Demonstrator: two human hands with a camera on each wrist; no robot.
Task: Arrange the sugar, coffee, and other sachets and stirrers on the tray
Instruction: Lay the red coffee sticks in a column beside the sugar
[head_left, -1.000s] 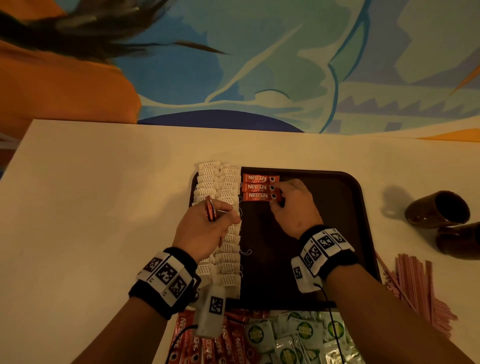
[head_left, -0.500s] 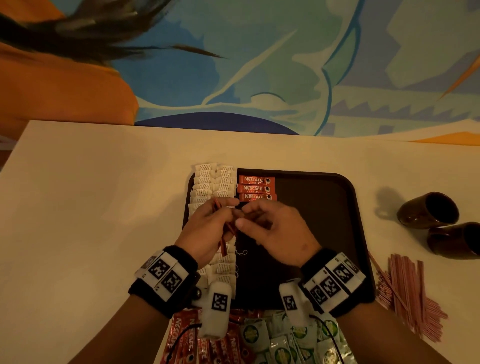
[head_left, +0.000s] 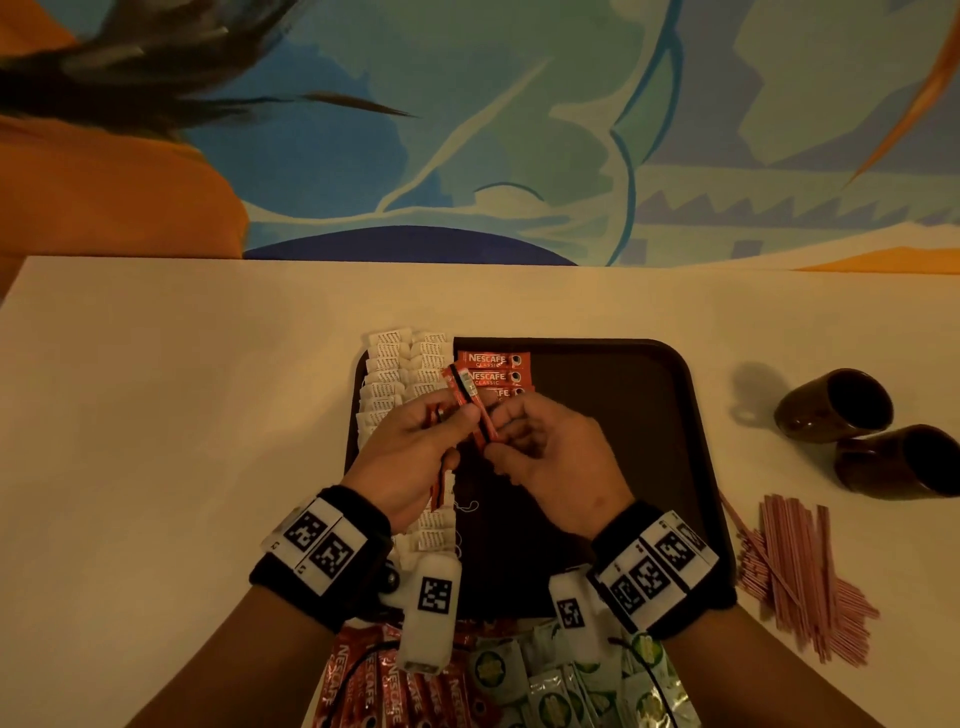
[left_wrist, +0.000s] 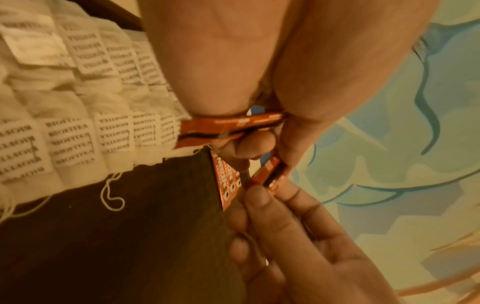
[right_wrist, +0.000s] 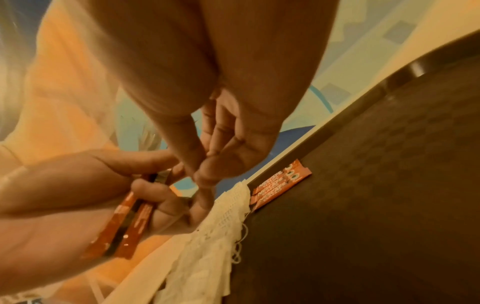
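Note:
A dark brown tray (head_left: 623, 415) lies on the table. Two columns of white tea bags (head_left: 405, 364) line its left side, and three red coffee sachets (head_left: 493, 366) lie side by side at its top. My left hand (head_left: 457, 421) grips a small bundle of red coffee sachets (head_left: 440, 493) above the tea bags. My right hand (head_left: 493, 436) pinches one sachet (head_left: 464, 389) that sticks up out of that bundle. The left wrist view shows the bundle (left_wrist: 228, 125) and the pinched sachet (left_wrist: 267, 174). In the right wrist view the bundle (right_wrist: 127, 222) sits in the left fist.
Two brown cups (head_left: 836, 405) (head_left: 904, 462) lie on their sides right of the tray. A pile of pink stirrers (head_left: 800, 571) is at the near right. Loose red coffee sachets (head_left: 374, 686) and green sachets (head_left: 571, 686) lie by the near edge. Someone in orange (head_left: 104, 197) is beyond the table's far left.
My right hand left the three laid sachets and came back to the left hand. It now pinches one sachet from the bundle, which has tilted upward.

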